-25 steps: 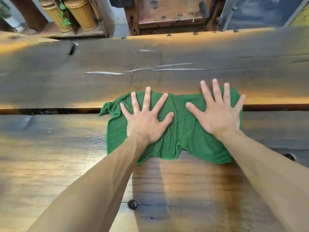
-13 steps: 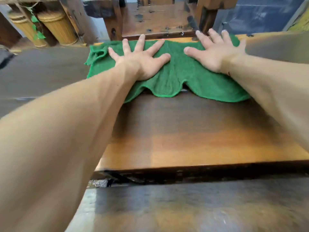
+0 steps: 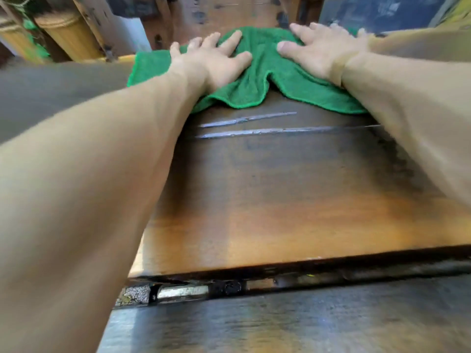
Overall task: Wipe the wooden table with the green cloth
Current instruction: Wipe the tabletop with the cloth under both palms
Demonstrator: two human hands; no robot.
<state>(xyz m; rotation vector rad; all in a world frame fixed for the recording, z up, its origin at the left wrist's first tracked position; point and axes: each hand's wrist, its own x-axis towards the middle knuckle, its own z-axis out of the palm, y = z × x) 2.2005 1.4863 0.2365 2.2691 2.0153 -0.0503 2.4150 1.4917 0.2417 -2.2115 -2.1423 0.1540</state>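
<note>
Wood is what we see first: a dark plank right under us, then a black gap (image 3: 229, 286) with a bit of metal in it. Past the gap is the next plank of the table (image 3: 293, 212), brown and shiny near us and darker farther on. Two long pale scratches (image 3: 267, 126) run across it. Our bare arms reach out over the wood on both sides.

Just past the scratches lies the cloth (image 3: 260, 80). It is green and a bit wavy along its near edge. It sits at the far edge of the table. Our left hand (image 3: 211, 59) is flat on the left part of it, fingers spread wide. Our right hand (image 3: 321, 52) is flat on the right part, fingers spread too. Both palms press down on it; neither hand grabs it.

Behind the table we see wooden furniture and two tan baskets (image 3: 66, 34) at the far left. It is all a bit blurry there.
</note>
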